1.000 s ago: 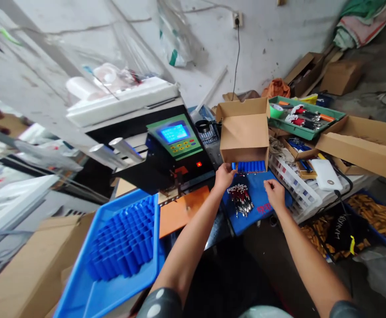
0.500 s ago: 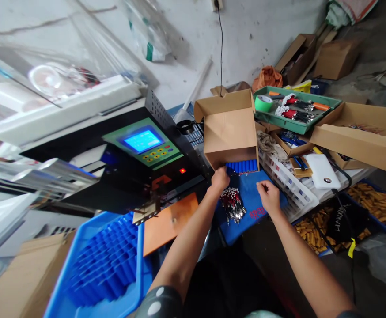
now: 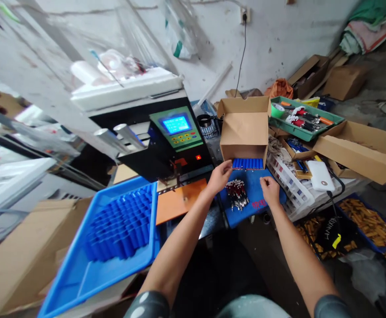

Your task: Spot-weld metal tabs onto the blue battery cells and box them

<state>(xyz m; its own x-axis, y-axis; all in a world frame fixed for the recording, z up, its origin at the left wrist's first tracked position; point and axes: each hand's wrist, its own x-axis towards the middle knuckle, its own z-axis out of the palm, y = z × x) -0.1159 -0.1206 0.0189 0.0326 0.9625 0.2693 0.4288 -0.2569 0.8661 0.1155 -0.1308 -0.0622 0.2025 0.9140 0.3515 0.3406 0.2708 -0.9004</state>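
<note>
My left hand (image 3: 220,177) is at the front left corner of an open cardboard box (image 3: 244,128), beside a row of blue cylindrical cells (image 3: 247,164). Its fingers are curled together; whatever they may hold is hidden. To the right, my right hand (image 3: 271,191) hovers over a blue mat (image 3: 252,185) with fingertips pinched. I cannot make out anything between them. A bundle of red and black wire leads with white connectors (image 3: 237,194) lies on the mat, between my hands.
Left stands a black machine with a lit blue screen (image 3: 175,124) and an orange plate (image 3: 181,201). A blue tray (image 3: 80,282) holds many blue cylinders. On the right are a white basket (image 3: 290,187), a white power bank (image 3: 321,176) and a green tray (image 3: 337,118).
The camera view has swung left, so the scene sits further right. My left hand has drawn slightly back left from the cells, uncovering the row's left end. My right hand stays pinched over the mat.
</note>
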